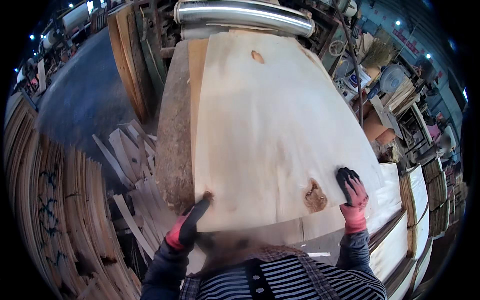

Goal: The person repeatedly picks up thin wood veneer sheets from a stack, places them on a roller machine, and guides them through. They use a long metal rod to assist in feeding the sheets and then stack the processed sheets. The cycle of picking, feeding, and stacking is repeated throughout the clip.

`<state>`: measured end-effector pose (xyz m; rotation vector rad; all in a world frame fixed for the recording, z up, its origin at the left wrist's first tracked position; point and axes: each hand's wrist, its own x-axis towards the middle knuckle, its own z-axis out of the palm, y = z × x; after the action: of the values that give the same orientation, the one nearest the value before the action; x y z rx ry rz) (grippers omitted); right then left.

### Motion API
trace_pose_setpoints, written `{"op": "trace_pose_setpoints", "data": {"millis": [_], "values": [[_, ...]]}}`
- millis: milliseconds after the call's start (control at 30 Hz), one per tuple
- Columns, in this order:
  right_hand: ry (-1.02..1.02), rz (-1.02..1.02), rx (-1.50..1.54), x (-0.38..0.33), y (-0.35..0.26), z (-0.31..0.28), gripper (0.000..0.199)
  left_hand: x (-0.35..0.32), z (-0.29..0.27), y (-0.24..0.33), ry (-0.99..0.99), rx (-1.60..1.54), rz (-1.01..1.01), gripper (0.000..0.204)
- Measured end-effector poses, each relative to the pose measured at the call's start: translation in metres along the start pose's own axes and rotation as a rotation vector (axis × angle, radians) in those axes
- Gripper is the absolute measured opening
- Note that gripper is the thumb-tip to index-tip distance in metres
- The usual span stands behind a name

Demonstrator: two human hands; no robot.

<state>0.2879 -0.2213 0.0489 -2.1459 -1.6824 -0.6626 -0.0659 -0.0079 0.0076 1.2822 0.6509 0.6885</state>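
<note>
A large pale veneer sheet (270, 130) fills the middle of the frame, lying flat on a table and running from the lower centre up to a shiny metal roller (245, 15) at the top edge. Its near end shows a brown knot hole (315, 196) at lower right, and a smaller knot (257, 56) sits near the top.

The left hand (192, 222), in a red and black glove, pinches the sheet's near left corner, fingers closed on the thin edge, which looks like a way to steer that corner. The right hand (353, 192), gloved the same, lies flat on the near right part of the sheet with fingers spread, pressing down rather than gripping; it closes on nothing. Holding both near corners like this would keep so wide and floppy a sheet square and flat.

Beneath the sheet more pale sheets (310, 227) peek out at the lower edge, so it rests on a pile. Along its left side runs the rough brown edge of the table (174, 150). Lower left, broken veneer strips (132, 165) lie heaped on the floor, beside stacked sheets on edge (55, 210). At right stand more veneer stacks (417, 200) and, upper right, a fan (392, 77).
</note>
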Motion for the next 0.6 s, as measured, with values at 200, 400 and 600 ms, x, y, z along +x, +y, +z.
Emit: {"op": "trace_pose_setpoints", "data": {"millis": [200, 400, 600], "values": [[-0.103, 0.018, 0.019, 0.060, 0.025, 0.070, 0.063, 0.042, 0.012, -0.185, -0.269, 0.431, -0.101, 0.041], [-0.097, 0.002, 0.060, 0.139, 0.055, 0.209, 0.063, 0.008, 0.047, -0.153, -0.095, -0.417, -0.157, 0.050], [-0.095, 0.231, -0.071, 0.232, 0.048, 0.273, 0.064, -0.016, 0.049, -0.174, 0.244, 0.914, 0.084, 0.075]]}}
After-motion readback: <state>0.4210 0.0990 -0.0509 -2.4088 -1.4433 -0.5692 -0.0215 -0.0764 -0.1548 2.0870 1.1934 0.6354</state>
